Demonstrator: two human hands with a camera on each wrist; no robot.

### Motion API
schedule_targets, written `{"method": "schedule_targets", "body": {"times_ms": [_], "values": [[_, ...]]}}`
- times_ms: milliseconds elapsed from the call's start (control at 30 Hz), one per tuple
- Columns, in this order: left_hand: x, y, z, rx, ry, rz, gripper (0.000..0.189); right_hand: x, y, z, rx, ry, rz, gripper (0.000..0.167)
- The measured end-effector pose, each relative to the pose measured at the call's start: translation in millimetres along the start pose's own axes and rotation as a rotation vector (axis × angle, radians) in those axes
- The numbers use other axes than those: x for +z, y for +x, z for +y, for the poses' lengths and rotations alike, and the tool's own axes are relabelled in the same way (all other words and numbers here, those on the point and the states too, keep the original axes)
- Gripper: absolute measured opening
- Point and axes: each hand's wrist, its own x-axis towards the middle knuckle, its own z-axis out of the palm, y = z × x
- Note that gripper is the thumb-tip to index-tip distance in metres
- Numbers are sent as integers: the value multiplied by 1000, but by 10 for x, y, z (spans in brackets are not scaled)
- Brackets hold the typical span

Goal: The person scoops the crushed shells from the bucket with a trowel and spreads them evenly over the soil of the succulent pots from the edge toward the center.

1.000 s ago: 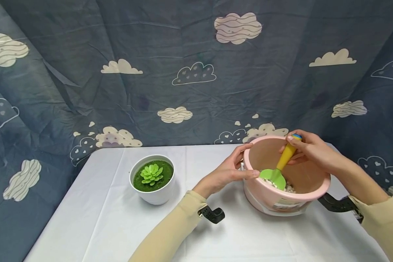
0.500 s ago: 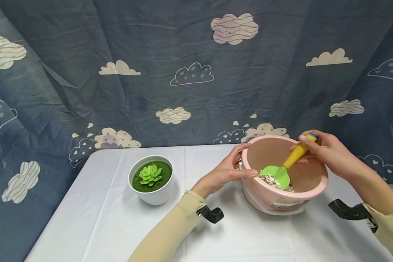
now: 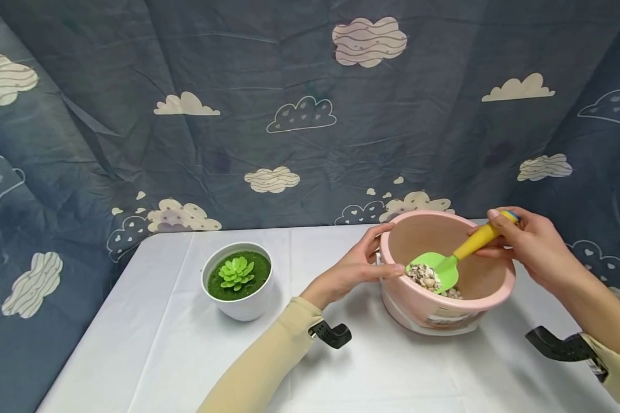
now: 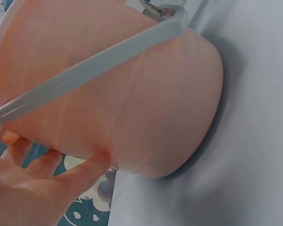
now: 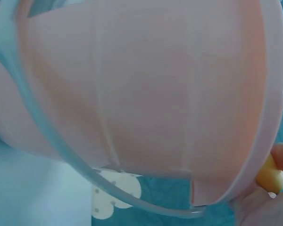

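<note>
A pink bucket [image 3: 444, 314] stands at the right of the table, with pale pebbles [image 3: 452, 293] at its bottom. My left hand [image 3: 348, 269] grips its left side, thumb at the rim and fingers spread along the outer wall; in the left wrist view the fingers [image 4: 87, 175] touch the pink plastic below the grey handle [image 4: 94, 66]. Over the bucket's mouth, my right hand [image 3: 527, 238] holds a toy shovel [image 3: 477, 241] by its yellow grip. Its green scoop, inside the rim, carries a heap of pebbles [image 3: 423, 276]. In the right wrist view the bucket wall hides most of the shovel.
A white pot [image 3: 243, 307] with a green artificial succulent [image 3: 236, 273] stands left of the bucket on the white tablecloth [image 3: 181, 355]. Behind the table hangs a dark blue curtain [image 3: 227, 143] with a cloud print.
My right hand has moved right and tipped the shovel handle lower. The scoop has risen from the pebbles and now shows a full load. My left hand stays at the rim.
</note>
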Motion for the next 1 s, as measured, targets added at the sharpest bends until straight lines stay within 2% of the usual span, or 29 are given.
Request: {"method": "schedule_targets", "body": {"times_ms": [200, 567, 1000], "values": [[-8, 6, -3, -10, -15, -1, 80, 11, -30, 25, -39, 196, 24, 23], [-3, 12, -3, -9, -21, -6, 81, -40, -128, 97, 16, 300, 195, 37], [0, -3, 6, -12, -6, 9, 81, 36, -190, 179, -39, 434, 396, 39]]}}
